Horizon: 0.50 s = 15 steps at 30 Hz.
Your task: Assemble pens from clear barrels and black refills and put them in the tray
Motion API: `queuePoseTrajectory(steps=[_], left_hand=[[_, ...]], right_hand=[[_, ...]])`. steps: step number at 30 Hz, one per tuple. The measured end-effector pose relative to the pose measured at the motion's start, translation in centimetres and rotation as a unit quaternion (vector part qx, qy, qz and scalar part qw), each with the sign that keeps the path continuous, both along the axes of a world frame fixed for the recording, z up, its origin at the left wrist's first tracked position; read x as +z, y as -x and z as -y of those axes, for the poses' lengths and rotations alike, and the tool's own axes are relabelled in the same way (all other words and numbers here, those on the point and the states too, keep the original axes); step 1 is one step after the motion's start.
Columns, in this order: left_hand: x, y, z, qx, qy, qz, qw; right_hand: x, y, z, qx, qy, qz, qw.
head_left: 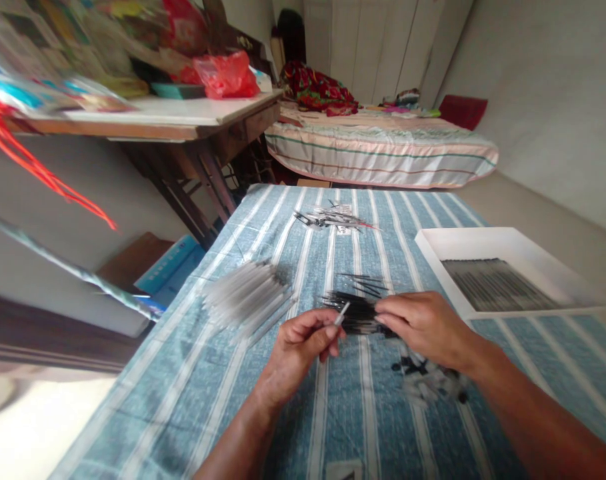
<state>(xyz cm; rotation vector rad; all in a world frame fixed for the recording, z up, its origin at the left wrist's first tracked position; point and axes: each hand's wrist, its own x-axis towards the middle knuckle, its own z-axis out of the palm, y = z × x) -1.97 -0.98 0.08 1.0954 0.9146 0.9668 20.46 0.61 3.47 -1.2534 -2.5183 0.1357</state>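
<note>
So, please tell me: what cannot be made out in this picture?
In the head view:
Slim whitish tube: lower end hidden by the left hand.
Thin black rods: partly hidden by the right hand.
Pale grey slender tubes: too blurred to count.
White rectangular patch: cut off by the lower edge.

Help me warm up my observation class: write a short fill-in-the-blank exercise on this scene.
1. The left hand pinches a slim pale piece between finger and ____.
2. The right hand is at a heap of thin rods coloured ____.
3. The shallow box holding a row of dark rods is ____.
4. The blue tablecloth has white ____.

Missing words: thumb; black; white; stripes.
</note>
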Motion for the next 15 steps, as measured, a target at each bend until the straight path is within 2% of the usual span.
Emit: queuePoseTrajectory(steps=[2,5,11,15], left_hand=[[0.0,-0.1,0.1,0.015,-0.007,0.031,0.999],[-0.1,-0.1,0.2,0.017,-0.014,0.052,0.998],[-0.4,-0.1,0.1,-0.009,-0.003,0.019,1.0],[-0.6,-0.1,0.1,-0.022,0.011,0.021,0.999]], right_hand=[[-0.7,-0.7,-0.5,-0.046,0.072,0.054,0.995],[-1.9,-0.7,-0.9,-0.067,0.137,0.124,0.981],[-3.5,0.0,-1.3,-0.05,0.173,0.197,0.964],[-3.8,-0.2,-1.6,-0.051,0.19,0.175,0.965]])
